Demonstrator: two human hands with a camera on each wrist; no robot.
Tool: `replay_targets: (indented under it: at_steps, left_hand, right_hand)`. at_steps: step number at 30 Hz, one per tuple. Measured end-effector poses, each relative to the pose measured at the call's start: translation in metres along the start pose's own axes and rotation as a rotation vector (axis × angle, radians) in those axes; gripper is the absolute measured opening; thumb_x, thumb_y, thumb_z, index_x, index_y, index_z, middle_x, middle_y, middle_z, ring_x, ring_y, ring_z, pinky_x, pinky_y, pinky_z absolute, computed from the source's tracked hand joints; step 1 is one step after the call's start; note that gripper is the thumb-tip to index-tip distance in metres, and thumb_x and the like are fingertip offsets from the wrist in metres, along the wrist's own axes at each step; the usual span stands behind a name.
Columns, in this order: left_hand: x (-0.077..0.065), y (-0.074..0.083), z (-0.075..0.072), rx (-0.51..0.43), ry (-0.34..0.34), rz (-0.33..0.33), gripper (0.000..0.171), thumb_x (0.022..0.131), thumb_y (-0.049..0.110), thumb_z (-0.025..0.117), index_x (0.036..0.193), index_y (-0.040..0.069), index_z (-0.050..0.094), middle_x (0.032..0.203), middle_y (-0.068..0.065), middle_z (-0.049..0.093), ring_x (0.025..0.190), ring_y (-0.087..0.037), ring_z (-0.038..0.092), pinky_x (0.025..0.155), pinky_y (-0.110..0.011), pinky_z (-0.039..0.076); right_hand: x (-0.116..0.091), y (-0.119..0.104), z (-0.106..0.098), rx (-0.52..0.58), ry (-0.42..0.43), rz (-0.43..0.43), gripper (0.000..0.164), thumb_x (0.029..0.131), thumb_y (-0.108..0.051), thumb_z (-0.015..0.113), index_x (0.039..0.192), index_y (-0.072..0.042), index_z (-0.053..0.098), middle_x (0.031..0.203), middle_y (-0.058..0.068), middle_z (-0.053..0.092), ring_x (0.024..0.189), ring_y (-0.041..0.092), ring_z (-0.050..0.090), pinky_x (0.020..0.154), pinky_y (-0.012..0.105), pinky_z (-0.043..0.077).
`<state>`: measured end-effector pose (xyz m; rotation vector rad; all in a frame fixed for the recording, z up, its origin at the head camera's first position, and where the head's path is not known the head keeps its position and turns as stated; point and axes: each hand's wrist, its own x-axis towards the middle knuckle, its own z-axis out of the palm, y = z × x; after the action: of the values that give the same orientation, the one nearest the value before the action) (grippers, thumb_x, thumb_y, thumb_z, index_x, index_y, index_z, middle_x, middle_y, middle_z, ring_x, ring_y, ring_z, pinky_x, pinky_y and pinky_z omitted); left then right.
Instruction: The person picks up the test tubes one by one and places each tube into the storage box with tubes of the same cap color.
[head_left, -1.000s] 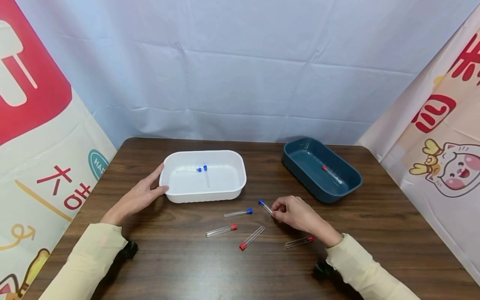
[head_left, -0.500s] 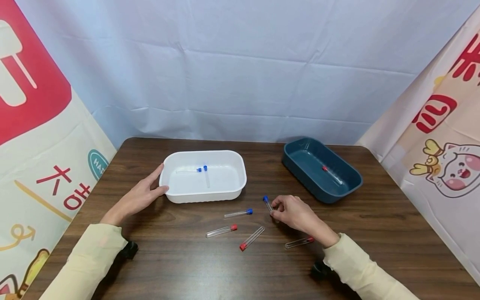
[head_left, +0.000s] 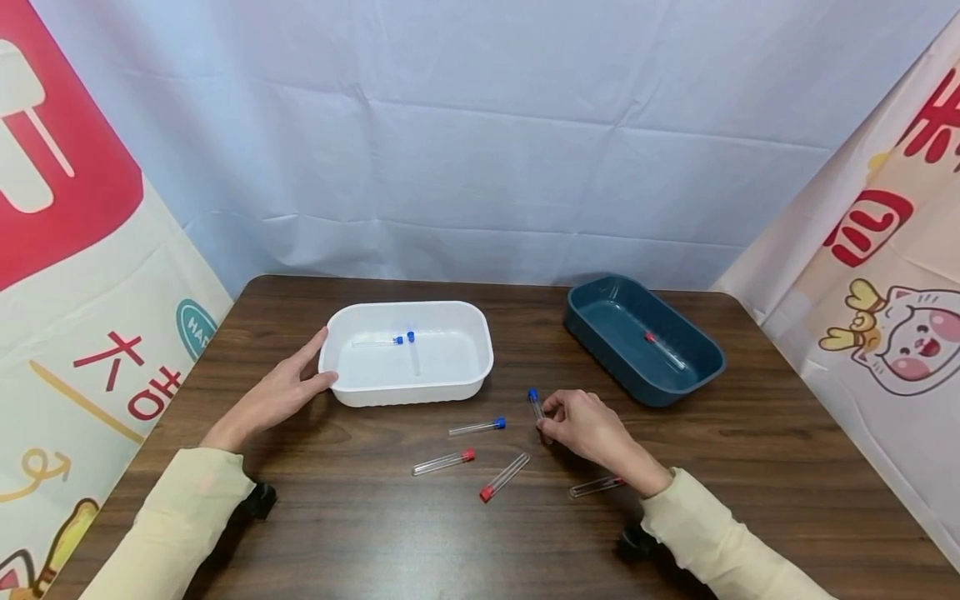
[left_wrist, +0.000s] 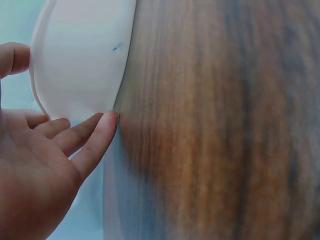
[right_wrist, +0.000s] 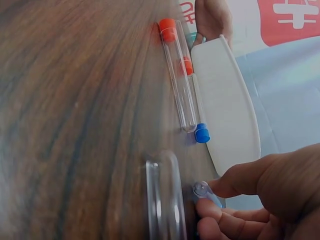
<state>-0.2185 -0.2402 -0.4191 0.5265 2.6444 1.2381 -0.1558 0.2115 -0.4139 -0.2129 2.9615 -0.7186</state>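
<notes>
My right hand (head_left: 592,427) pinches a clear test tube with a blue cap (head_left: 534,400) between thumb and fingers, its cap pointing away from me. In the right wrist view, the rounded end of that tube (right_wrist: 201,189) pokes out at the fingertips. My left hand (head_left: 276,400) touches the left end of a white plastic basin (head_left: 408,395), thumb and fingers spread along it. Two blue-capped tubes lie inside this basin. Another blue-capped tube (head_left: 476,427) rests on the table in front of it. Red-capped tubes (head_left: 442,462) (head_left: 504,477) (head_left: 596,486) lie nearer me.
A dark blue basin (head_left: 600,354) stands angled at the back right, with one red-capped tube (head_left: 664,350) inside. Under everything is a brown wooden table (head_left: 420,533). A pale cloth (head_left: 480,167) hangs behind it, and printed banners flank both sides.
The tube in my right hand has swung from slanting left to nearly straight away from me, and its cap has shifted slightly right and back. My left hand and both basins stay put.
</notes>
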Motion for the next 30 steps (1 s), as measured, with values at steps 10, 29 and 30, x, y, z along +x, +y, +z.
replay_targets:
  at_steps: [10, 29, 30]
  left_hand:
    - [0.003, -0.003, 0.000, 0.001, 0.007, 0.032, 0.081, 0.108, 0.028, 0.056, 0.166, 0.006, 0.004, 0.172, -0.015, 0.006, 0.155, -0.040, 0.017, 0.118, -0.061, 0.024]
    - [0.002, -0.006, 0.001, -0.002, 0.002, 0.028, 0.082, 0.108, 0.031, 0.056, 0.166, 0.007, 0.004, 0.172, -0.015, 0.005, 0.155, -0.041, 0.014, 0.119, -0.062, 0.022]
    - [0.002, -0.006, 0.001, -0.005, 0.002, 0.028, 0.082, 0.108, 0.032, 0.056, 0.166, 0.007, 0.004, 0.172, -0.015, 0.005, 0.155, -0.041, 0.015, 0.119, -0.062, 0.023]
  right_hand:
    - [0.001, 0.000, 0.002, 0.025, 0.015, 0.000, 0.021, 0.092, -0.022, 0.077, 0.105, -0.004, 0.076, 0.069, -0.007, 0.063, 0.058, 0.008, 0.054, 0.053, 0.030, 0.045]
    - [0.017, 0.022, -0.014, 0.108, -0.154, -0.227, 0.072, 0.085, -0.028, 0.088, 0.138, 0.007, 0.056, 0.103, 0.007, 0.062, 0.081, 0.015, 0.055, 0.072, 0.030, 0.049]
    - [0.018, 0.024, -0.015, 0.102, -0.161, -0.237, 0.074, 0.084, -0.030, 0.089, 0.140, 0.006, 0.055, 0.105, 0.008, 0.061, 0.084, 0.016, 0.055, 0.074, 0.031, 0.049]
